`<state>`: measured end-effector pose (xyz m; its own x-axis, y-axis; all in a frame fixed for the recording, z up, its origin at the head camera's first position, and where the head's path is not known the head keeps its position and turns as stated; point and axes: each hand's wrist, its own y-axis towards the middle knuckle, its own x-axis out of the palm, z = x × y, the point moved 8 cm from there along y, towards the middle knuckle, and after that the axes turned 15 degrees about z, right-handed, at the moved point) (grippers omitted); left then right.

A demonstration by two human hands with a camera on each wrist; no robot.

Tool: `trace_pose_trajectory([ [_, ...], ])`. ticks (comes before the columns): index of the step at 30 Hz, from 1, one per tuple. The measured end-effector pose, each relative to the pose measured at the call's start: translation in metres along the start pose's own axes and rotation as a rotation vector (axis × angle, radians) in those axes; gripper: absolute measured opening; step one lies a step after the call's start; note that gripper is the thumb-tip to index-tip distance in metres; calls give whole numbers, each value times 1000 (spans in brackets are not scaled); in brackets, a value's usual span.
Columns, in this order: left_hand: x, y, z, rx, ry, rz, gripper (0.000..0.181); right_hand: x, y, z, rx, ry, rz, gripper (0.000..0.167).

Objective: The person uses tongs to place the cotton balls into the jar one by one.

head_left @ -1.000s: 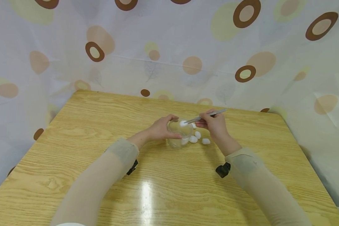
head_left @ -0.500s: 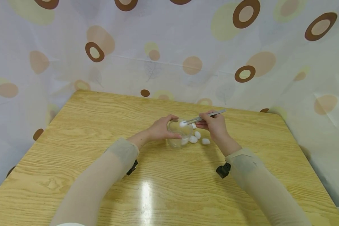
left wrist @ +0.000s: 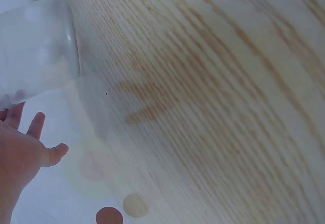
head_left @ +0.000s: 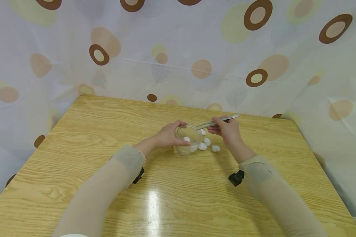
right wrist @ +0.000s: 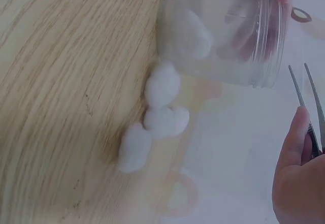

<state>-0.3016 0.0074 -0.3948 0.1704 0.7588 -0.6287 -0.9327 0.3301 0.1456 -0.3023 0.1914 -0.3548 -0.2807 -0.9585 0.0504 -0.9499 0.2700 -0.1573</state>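
Observation:
My left hand (head_left: 169, 134) grips a clear jar (head_left: 184, 151) near its rim, thumb on the near side and fingers on the far side. White cotton balls (right wrist: 195, 36) show through the jar wall in the right wrist view; how many lie inside, I cannot tell. Between thumb and fingers my right hand (head_left: 229, 131) pinches metal tweezers (head_left: 206, 125), their tips apart with nothing between them, at the right side of the jar's mouth. Several loose cotton balls (head_left: 203, 146) lie on the table just right of the jar.
The wooden table (head_left: 178, 191) reaches back to a patterned curtain (head_left: 178, 59) that hangs behind and along both sides. A black wrist camera (head_left: 236, 178) sits under the right sleeve, another camera (head_left: 138, 176) under the left.
The cotton ball held in the tweezers has dropped into the jar. The tweezers' tips have spread apart, and my right hand has shifted slightly right. My left hand and the jar stay put.

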Motion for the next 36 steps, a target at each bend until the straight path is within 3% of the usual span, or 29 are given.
trace_pose_trajectory([
  [9,-2,0,-1,-3,-6,0,77,-24,2,-2,13,21,13,15],
  [23,-11,-1,-10,-38,-32,8,77,-72,11,15,55,3,43,12],
  [36,-10,-1,-9,-30,-41,3,77,-92,15,32,123,-153,33,14],
])
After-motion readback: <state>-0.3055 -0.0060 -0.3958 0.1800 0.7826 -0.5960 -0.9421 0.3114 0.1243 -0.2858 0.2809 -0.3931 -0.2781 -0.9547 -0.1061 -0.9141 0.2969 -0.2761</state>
